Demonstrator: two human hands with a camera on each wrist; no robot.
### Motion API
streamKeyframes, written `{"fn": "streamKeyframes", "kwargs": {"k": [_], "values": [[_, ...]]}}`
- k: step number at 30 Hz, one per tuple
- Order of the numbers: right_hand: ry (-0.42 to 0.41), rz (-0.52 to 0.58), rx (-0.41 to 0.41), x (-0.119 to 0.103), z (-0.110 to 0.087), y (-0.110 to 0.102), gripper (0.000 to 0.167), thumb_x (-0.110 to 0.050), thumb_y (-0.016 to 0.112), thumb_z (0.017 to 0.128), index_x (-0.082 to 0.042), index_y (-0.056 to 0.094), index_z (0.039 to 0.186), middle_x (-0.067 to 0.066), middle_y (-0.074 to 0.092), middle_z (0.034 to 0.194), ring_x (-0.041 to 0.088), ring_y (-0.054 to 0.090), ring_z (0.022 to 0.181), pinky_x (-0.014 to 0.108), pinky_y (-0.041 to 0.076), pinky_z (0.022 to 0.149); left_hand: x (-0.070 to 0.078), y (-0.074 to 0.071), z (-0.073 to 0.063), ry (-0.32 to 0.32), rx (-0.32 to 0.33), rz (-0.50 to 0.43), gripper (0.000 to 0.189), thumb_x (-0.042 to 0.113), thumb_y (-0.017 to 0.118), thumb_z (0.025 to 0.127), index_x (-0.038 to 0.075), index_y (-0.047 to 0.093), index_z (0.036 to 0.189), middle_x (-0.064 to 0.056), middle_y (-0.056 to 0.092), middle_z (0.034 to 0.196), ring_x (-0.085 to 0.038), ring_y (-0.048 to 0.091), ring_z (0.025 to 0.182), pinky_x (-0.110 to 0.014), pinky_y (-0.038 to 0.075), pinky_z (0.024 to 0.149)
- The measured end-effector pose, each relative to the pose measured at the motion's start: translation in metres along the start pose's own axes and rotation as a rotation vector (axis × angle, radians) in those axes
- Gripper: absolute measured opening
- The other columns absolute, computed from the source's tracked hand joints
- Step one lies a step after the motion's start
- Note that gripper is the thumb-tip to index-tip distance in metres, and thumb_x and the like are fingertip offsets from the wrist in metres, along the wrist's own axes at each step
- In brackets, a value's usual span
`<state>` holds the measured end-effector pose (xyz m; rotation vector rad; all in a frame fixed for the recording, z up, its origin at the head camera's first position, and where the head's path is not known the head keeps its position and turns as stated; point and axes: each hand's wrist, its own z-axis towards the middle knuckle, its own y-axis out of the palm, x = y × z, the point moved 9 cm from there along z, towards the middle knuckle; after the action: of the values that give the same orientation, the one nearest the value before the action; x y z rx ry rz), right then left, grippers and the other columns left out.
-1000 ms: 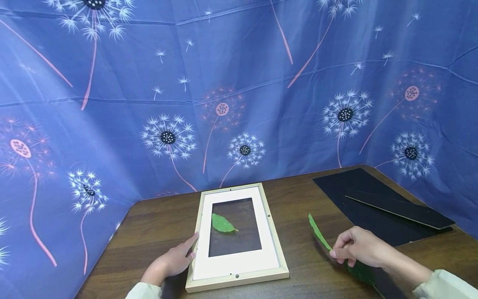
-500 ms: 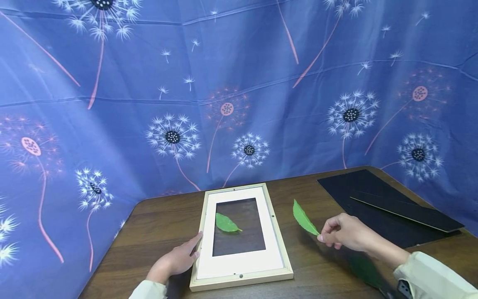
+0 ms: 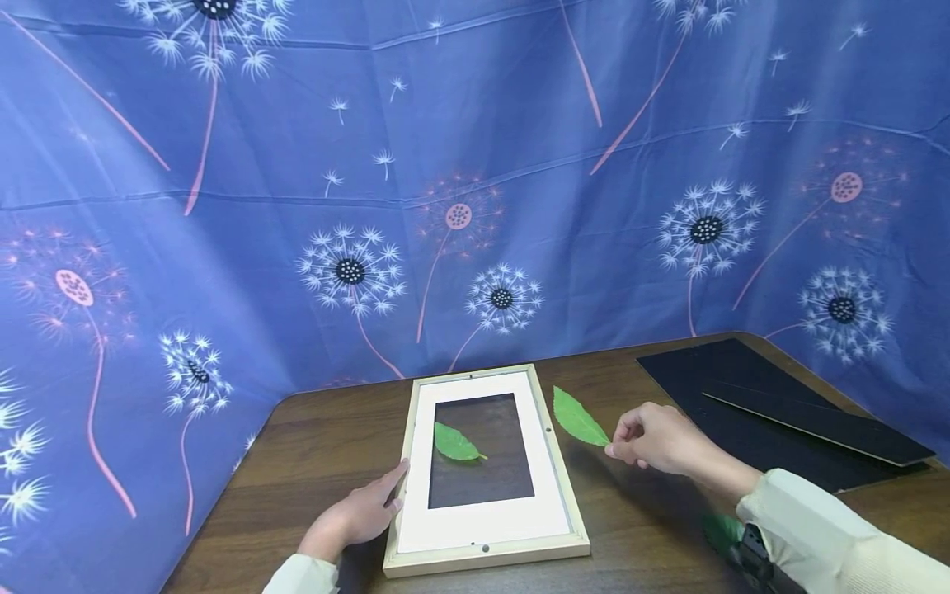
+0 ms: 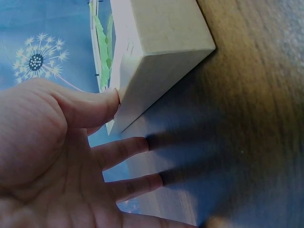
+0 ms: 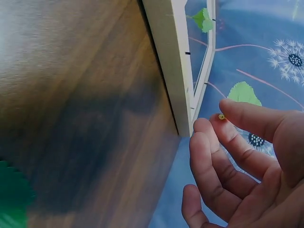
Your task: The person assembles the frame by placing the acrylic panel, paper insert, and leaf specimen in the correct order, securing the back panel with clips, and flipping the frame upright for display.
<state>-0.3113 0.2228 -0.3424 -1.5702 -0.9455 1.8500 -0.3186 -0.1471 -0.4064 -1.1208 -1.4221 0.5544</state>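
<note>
A pale wooden picture frame [image 3: 490, 567] with a white mat lies on the table. One green leaf [image 3: 454, 443] shows inside the mat's opening, toward its left edge. Against the frame's left side rests my left hand [image 3: 356, 516], fingers extended; in the left wrist view its thumb [image 4: 97, 105] touches the wood. My right hand [image 3: 660, 437] pinches a second leaf [image 3: 579, 417] by its stem, between thumb and forefinger, just right of the frame. The cut stem end [image 5: 222, 116] pokes out between the fingertips in the right wrist view.
A darker green leaf [image 3: 718, 530] lies on the brown wooden table [image 3: 319, 445] at lower right, partly hidden by the right wrist's black device [image 3: 755, 551]. At the back right is a black board [image 3: 698, 363] with a raised flap [image 3: 816, 422]. A blue dandelion-print cloth [image 3: 594, 272] hangs behind.
My right hand has carried the pinched leaf left and away from me, up beside the frame, and the leaf now shows more of its face. The left hand has stayed at the frame.
</note>
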Motion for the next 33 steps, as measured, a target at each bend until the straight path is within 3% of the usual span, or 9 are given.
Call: {"fn": "streamKeyframes", "kwargs": {"k": [14,19,28,33], "values": [[-0.016,-0.055,0.011,-0.028,0.033,0.011,0.019,-0.017,0.078,0.086,-0.012,0.069,0.070,-0.004,0.057,0.055,0.012,0.053,0.054,0.030,0.038,0.055,0.000,0.000,0.001,0.006,0.009,0.016,0.053,0.011,0.053,0.104,0.000,0.039,0.154,-0.033,0.046,0.147,-0.058,0.039,0.136,-0.070,0.028,0.110],[-0.026,-0.062,0.014,-0.036,0.043,0.018,0.018,-0.017,0.078,0.087,-0.012,0.070,0.072,-0.003,0.061,0.060,0.012,0.052,0.055,0.028,0.037,0.052,0.000,-0.001,0.000,0.003,0.008,0.013,0.053,0.011,0.053,0.103,0.000,0.039,0.153,-0.033,0.046,0.147,-0.058,0.038,0.136,-0.072,0.027,0.110],[-0.029,-0.091,0.015,-0.051,0.061,0.034,0.022,-0.017,0.076,0.088,-0.011,0.067,0.069,-0.005,0.049,0.055,0.011,0.040,0.051,0.026,0.030,0.048,0.001,-0.002,0.000,0.025,0.014,-0.002,0.053,0.009,0.053,0.103,-0.002,0.039,0.153,-0.033,0.045,0.148,-0.057,0.038,0.137,-0.073,0.023,0.111],[-0.029,-0.112,0.015,-0.057,0.072,0.044,0.023,-0.015,0.076,0.087,-0.011,0.067,0.066,-0.006,0.051,0.055,0.011,0.040,0.050,0.025,0.029,0.047,0.003,-0.001,-0.001,0.047,0.020,0.002,0.053,0.008,0.054,0.103,-0.003,0.040,0.152,-0.034,0.046,0.147,-0.057,0.039,0.137,-0.073,0.022,0.111]]}}
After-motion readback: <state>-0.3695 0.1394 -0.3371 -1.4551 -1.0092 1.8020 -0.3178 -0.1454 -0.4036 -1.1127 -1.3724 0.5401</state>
